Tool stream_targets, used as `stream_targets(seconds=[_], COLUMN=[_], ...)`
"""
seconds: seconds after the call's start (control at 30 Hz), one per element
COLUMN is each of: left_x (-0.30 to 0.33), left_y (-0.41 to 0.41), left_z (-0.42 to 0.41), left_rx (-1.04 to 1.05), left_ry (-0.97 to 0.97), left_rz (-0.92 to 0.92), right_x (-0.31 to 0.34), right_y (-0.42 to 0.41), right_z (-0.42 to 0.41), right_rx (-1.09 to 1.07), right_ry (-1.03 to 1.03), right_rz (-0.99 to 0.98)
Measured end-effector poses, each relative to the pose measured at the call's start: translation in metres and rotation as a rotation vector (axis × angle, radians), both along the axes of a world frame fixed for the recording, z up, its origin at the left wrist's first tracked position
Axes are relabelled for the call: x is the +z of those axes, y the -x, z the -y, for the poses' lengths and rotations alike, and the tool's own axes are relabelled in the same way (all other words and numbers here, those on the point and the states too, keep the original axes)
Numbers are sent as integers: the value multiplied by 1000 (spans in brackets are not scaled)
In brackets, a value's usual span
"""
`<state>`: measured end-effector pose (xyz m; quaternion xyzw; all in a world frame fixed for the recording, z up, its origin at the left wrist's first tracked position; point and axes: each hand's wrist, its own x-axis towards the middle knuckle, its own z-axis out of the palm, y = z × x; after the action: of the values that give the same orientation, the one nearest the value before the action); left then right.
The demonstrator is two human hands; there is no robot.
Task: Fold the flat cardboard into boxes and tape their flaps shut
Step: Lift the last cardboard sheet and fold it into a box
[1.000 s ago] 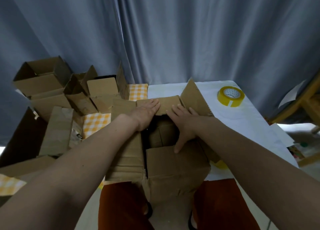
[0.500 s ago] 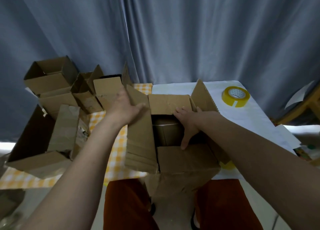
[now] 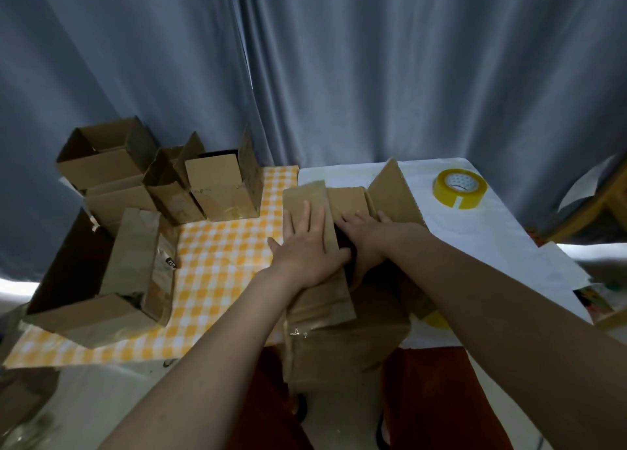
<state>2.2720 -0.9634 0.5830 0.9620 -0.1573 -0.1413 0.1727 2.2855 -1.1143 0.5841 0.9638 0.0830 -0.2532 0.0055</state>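
A brown cardboard box (image 3: 346,344) stands at the table's near edge, against my lap. My left hand (image 3: 307,246) lies flat with straight fingers on the box's long left flap (image 3: 317,300), pressing it down over the opening. My right hand (image 3: 368,236) rests on the inner flaps at the opening, fingers pointing down into the gap. The far flap (image 3: 347,200) lies folded inward, and the right flap (image 3: 395,192) sticks up. A roll of yellow tape (image 3: 459,188) sits on the white cloth at the far right.
Several folded open-topped boxes (image 3: 222,187) crowd the table's far left on a yellow checked cloth (image 3: 220,263). More cardboard pieces (image 3: 132,263) lie at the left edge. Grey curtains hang behind. A wooden chair (image 3: 604,202) stands to the right.
My left hand swung the long left flap from standing open out to the left down onto the box opening. My right hand stayed on the inner flaps.
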Motion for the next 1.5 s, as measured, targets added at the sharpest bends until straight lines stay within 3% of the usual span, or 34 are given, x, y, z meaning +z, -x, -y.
stream_targets(seconds=[0.17,0.3,0.4,0.5,0.57,0.63,0.7,0.8,0.97,1.07,1.2,1.37,1.5], left_x=[-20,-27,-29,-31,-32,-33,-33,-36,-44,-42,-24,-10,-9], left_y=[-2,-2,-3,-1,1,3,3,1,-2,-3,-23,-64,-88], left_z=[-8,-23,-28,-29,-28,-28,-28,-35,-44,-44,-36,-16,-12], left_rx=[-68,-71,-44,-15,35,101,167,302,393,380,36,-213,-219], left_ry=[-161,-153,-128,-103,-42,46,138,314,573,367,-52,-249,-352], left_rz=[154,152,131,150,167,176,159,47,-98,-4,356,186,104], right_x=[5,29,52,55,42,22,1,-19,-25,-25,-27,-29,-35], right_y=[5,11,15,22,31,42,53,61,68,76,86,104,129], right_z=[-1,-1,12,26,23,10,-2,-11,-14,-14,-17,-18,-3], right_rx=[10,1,-157,-447,-609,-632,-553,-460,-480,-499,-463,-417,-418], right_ry=[8,-41,-244,-582,-845,-990,-939,-708,-689,-663,-612,-715,-912], right_rz=[22,159,464,675,609,475,344,202,206,184,191,224,45])
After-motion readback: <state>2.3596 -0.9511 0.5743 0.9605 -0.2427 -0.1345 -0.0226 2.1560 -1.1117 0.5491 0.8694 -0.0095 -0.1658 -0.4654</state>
